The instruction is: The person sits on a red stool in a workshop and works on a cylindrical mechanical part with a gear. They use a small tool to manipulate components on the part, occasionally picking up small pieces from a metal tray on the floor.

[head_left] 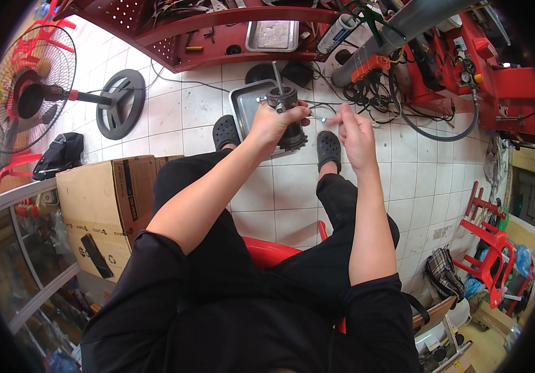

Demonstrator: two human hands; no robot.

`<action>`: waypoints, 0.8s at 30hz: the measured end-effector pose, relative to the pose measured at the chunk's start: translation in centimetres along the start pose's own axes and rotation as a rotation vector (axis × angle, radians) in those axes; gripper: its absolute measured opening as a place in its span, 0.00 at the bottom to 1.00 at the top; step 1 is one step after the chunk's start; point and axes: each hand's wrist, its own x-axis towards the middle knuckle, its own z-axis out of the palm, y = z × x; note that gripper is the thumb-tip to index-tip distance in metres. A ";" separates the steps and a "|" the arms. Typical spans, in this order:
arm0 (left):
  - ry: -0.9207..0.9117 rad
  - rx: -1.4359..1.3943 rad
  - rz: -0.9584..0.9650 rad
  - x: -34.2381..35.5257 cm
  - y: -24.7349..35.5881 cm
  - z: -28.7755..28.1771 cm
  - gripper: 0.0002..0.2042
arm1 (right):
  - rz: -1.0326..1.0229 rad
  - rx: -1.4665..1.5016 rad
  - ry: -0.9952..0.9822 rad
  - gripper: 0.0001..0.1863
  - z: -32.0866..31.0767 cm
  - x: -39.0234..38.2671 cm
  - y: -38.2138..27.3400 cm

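My left hand (274, 124) is wrapped around a dark metal cylinder (291, 133), which has a small fitting on its side and a silver rod (278, 78) standing up from its top. It is held tilted slightly over a metal tray (244, 127) on the floor. My right hand (354, 133) is raised just to the right of the cylinder, apart from it; its fingertips are smeared by motion, so what they hold, if anything, is unclear.
A red tool cart (187, 25) stands ahead, red machinery (441, 81) with hoses and tangled cables at right. A fan (31, 99), its round base (120, 99) and stacked cardboard boxes (87, 186) are at left. A red plastic chair (488, 261) lies at right.
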 end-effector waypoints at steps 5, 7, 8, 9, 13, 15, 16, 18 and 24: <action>0.004 -0.007 0.019 0.0 0.0 -0.1 0.10 | -0.001 0.061 0.043 0.20 0.2 0.0 -0.4; 0.008 -0.021 0.018 0.2 -0.2 -0.2 0.09 | -0.057 0.092 0.056 0.19 1.0 -0.4 -0.9; 0.013 -0.031 0.016 0.3 -0.2 -0.2 0.09 | -0.086 0.067 0.042 0.18 1.3 -0.5 -1.0; 0.018 -0.040 0.013 0.3 -0.2 -0.2 0.09 | -0.116 0.042 0.030 0.17 1.4 -0.5 -0.9; 0.017 -0.067 0.026 0.3 -0.1 -0.2 0.09 | 0.020 -0.157 -0.077 0.14 0.0 0.0 0.2; 0.029 -0.073 0.022 0.3 -0.1 -0.2 0.09 | -0.067 0.051 0.049 0.14 0.8 -0.3 -0.6; 0.029 -0.078 0.024 0.3 -0.1 -0.3 0.09 | -0.075 0.064 0.016 0.14 1.0 -0.5 -0.9; 0.024 -0.087 0.028 0.2 0.0 -0.2 0.09 | -0.093 0.090 -0.046 0.13 1.2 -0.9 -1.3; 0.024 -0.090 0.044 0.4 0.0 -0.2 0.09 | -0.032 -0.312 -0.093 0.13 1.0 -0.1 0.7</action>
